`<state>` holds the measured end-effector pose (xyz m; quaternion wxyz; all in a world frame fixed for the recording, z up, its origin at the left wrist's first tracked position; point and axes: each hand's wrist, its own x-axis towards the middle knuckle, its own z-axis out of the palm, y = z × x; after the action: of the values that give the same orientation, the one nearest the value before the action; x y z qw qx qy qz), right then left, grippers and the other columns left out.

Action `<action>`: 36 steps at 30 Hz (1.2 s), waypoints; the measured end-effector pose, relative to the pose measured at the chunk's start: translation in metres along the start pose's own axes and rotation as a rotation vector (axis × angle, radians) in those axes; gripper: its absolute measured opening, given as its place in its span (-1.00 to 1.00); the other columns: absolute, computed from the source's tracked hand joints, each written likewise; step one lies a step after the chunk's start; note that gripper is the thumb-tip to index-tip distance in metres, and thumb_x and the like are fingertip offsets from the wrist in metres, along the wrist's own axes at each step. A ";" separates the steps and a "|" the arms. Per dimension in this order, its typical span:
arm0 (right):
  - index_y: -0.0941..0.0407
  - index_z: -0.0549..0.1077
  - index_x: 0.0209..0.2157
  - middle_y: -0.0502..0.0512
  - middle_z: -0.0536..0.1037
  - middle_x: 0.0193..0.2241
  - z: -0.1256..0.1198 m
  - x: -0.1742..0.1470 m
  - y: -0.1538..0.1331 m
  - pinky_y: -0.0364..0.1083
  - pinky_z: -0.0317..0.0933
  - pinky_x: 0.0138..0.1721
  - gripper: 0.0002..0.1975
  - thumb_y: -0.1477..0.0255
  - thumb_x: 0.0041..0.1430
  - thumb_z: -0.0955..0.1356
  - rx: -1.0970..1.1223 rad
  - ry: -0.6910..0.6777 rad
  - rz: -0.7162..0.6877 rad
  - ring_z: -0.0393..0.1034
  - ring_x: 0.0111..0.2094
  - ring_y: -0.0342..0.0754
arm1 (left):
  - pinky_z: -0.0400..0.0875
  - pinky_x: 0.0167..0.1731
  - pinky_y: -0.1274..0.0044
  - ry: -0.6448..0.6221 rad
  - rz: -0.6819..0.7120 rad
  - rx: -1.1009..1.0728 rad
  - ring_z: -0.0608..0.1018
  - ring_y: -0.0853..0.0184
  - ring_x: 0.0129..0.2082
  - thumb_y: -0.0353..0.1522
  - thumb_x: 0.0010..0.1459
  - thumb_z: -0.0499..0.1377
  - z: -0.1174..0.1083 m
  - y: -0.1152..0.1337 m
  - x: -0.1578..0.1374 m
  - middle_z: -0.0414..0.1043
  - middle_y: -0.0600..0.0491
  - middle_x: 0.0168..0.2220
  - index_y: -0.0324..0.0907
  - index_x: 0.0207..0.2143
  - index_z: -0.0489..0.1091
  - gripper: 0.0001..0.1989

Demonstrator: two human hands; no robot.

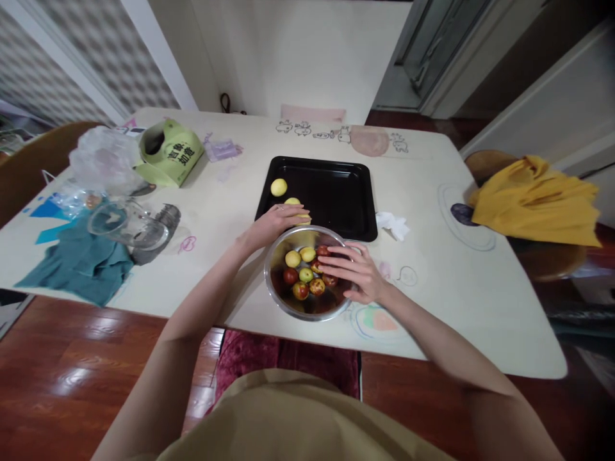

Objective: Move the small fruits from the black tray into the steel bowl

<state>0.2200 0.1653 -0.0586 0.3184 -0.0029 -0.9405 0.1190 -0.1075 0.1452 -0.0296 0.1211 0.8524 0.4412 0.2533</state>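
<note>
While left hand [281,219] covers yellow fruit [303,221], grip uncertain, right hand [358,270] spreads unclenched over bowl [277,259]; fruit probably firm, slick: pinch sides.

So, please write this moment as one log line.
left hand: at yellow fruit in black tray; right hand: over mixed fruit in metal bowl
</note>
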 end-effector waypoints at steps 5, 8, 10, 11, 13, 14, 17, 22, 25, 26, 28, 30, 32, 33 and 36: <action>0.10 0.44 0.33 0.21 0.62 0.17 0.002 -0.001 -0.005 0.28 0.00 0.35 -0.30 -0.04 0.54 0.06 0.013 -0.096 -0.016 0.29 0.36 0.21 | 0.30 0.18 0.32 -0.056 -0.047 0.230 0.46 0.15 0.29 -0.32 0.55 0.00 -0.001 0.008 0.001 0.48 -0.13 0.26 -0.05 0.24 0.47 -0.63; 0.06 0.50 0.28 0.21 0.66 0.11 0.007 -0.007 -0.001 0.30 0.01 0.33 -0.31 -0.06 0.52 0.08 -0.006 -0.077 -0.002 0.37 0.26 0.22 | 0.31 0.11 0.36 -0.099 -0.044 0.277 0.43 0.16 0.30 -0.32 0.57 -0.09 0.000 0.009 0.001 0.39 -0.13 0.35 -0.06 0.29 0.40 -0.59; 0.07 0.52 0.26 0.20 0.68 0.07 0.009 -0.009 0.000 0.30 0.03 0.32 -0.33 -0.05 0.51 0.09 -0.008 -0.044 -0.014 0.40 0.22 0.21 | 0.31 0.10 0.36 -0.118 -0.033 0.276 0.41 0.17 0.31 -0.33 0.58 -0.13 0.001 0.008 0.001 0.35 -0.11 0.38 -0.06 0.31 0.37 -0.58; 0.08 0.52 0.25 0.20 0.68 0.05 0.009 -0.009 0.000 0.29 0.04 0.31 -0.34 -0.04 0.52 0.10 -0.004 -0.032 -0.025 0.41 0.21 0.21 | 0.31 0.10 0.37 -0.122 -0.026 0.276 0.41 0.18 0.31 -0.33 0.58 -0.14 0.001 0.007 0.000 0.36 -0.10 0.38 -0.07 0.31 0.36 -0.57; 0.10 0.52 0.24 0.20 0.69 0.04 0.008 -0.008 -0.001 0.27 0.08 0.30 -0.37 0.00 0.53 0.12 0.004 -0.012 -0.047 0.42 0.19 0.19 | 0.31 0.09 0.37 -0.117 -0.021 0.293 0.44 0.18 0.27 -0.34 0.58 -0.14 0.003 0.005 0.000 0.39 -0.12 0.34 -0.09 0.32 0.34 -0.57; 0.11 0.52 0.24 0.20 0.69 0.03 0.008 -0.007 -0.002 0.25 0.09 0.29 -0.38 0.01 0.53 0.13 0.006 -0.005 -0.055 0.43 0.19 0.18 | 0.32 0.09 0.36 -0.109 -0.028 0.312 0.46 0.16 0.24 -0.34 0.58 -0.13 0.003 0.004 -0.001 0.41 -0.14 0.31 -0.10 0.33 0.32 -0.57; 0.12 0.52 0.23 0.20 0.69 0.03 0.005 -0.005 -0.003 0.23 0.13 0.28 -0.40 0.04 0.54 0.13 -0.002 0.010 -0.073 0.44 0.20 0.16 | 0.37 0.08 0.31 -0.074 -0.067 0.363 0.49 0.09 0.18 -0.32 0.56 -0.08 0.005 0.000 -0.003 0.43 -0.22 0.23 -0.17 0.35 0.30 -0.57; 0.11 0.53 0.22 0.21 0.67 0.07 0.009 -0.010 0.000 0.22 0.15 0.26 -0.40 0.06 0.55 0.10 -0.028 0.010 -0.080 0.43 0.23 0.17 | 0.40 0.17 0.24 0.005 -0.039 0.267 0.46 0.05 0.22 -0.26 0.56 -0.07 0.006 -0.003 -0.007 0.43 -0.24 0.20 -0.26 0.24 0.34 -0.60; 0.08 0.55 0.20 0.21 0.68 0.06 0.016 -0.015 0.002 0.25 0.15 0.26 -0.40 0.06 0.54 0.09 -0.040 0.048 -0.060 0.45 0.21 0.18 | 0.42 0.18 0.22 0.045 -0.056 0.216 0.48 0.05 0.18 -0.20 0.55 -0.05 0.006 -0.003 -0.009 0.47 -0.21 0.15 -0.23 0.19 0.35 -0.62; 0.08 0.56 0.19 0.21 0.68 0.05 0.018 -0.016 0.003 0.25 0.16 0.25 -0.40 0.07 0.54 0.08 -0.039 0.067 -0.053 0.45 0.20 0.18 | 0.43 0.17 0.21 0.052 -0.075 0.217 0.49 0.04 0.16 -0.18 0.54 -0.01 0.006 -0.004 -0.010 0.47 -0.22 0.13 -0.23 0.17 0.36 -0.62; 0.08 0.56 0.19 0.22 0.69 0.03 0.021 -0.018 0.003 0.26 0.17 0.24 -0.40 0.08 0.54 0.09 -0.031 0.097 -0.046 0.45 0.19 0.18 | 0.44 0.16 0.17 0.065 -0.119 0.226 0.50 0.01 0.14 -0.17 0.50 0.06 0.005 -0.006 -0.013 0.46 -0.23 0.12 -0.23 0.19 0.35 -0.61; 0.09 0.55 0.19 0.22 0.69 0.02 0.021 -0.018 0.004 0.25 0.18 0.23 -0.41 0.09 0.54 0.09 -0.020 0.110 -0.043 0.46 0.18 0.18 | 0.45 0.17 0.15 0.078 -0.163 0.209 0.51 -0.01 0.13 -0.18 0.48 0.10 0.004 -0.009 -0.017 0.40 -0.25 0.16 -0.23 0.25 0.30 -0.57; 0.09 0.55 0.18 0.22 0.69 0.02 0.021 -0.017 0.004 0.24 0.18 0.22 -0.41 0.09 0.55 0.09 -0.020 0.117 -0.045 0.47 0.16 0.17 | 0.48 0.16 0.16 0.086 -0.198 0.154 0.54 0.03 0.10 -0.19 0.47 0.10 0.004 -0.011 -0.022 0.35 -0.24 0.18 -0.21 0.27 0.29 -0.56; 0.09 0.55 0.18 0.22 0.69 0.01 0.021 -0.017 0.004 0.24 0.19 0.21 -0.42 0.10 0.55 0.09 -0.025 0.117 -0.046 0.47 0.16 0.17 | 0.49 0.14 0.18 0.092 -0.212 0.117 0.55 0.05 0.08 -0.19 0.46 0.11 0.005 -0.012 -0.023 0.34 -0.22 0.17 -0.20 0.25 0.30 -0.58; 0.09 0.56 0.18 0.21 0.70 0.01 0.019 -0.017 0.004 0.23 0.19 0.20 -0.41 0.10 0.55 0.08 -0.040 0.121 -0.049 0.49 0.14 0.17 | 0.51 0.11 0.22 0.136 -0.231 0.022 0.56 0.11 0.02 -0.22 0.43 0.15 0.007 -0.013 -0.026 0.38 -0.17 0.10 -0.19 0.17 0.34 -0.65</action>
<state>0.2218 0.1637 -0.0840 0.3774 0.0065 -0.9214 0.0922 -0.1256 0.1322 -0.0494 0.1098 0.7782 0.5462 0.2899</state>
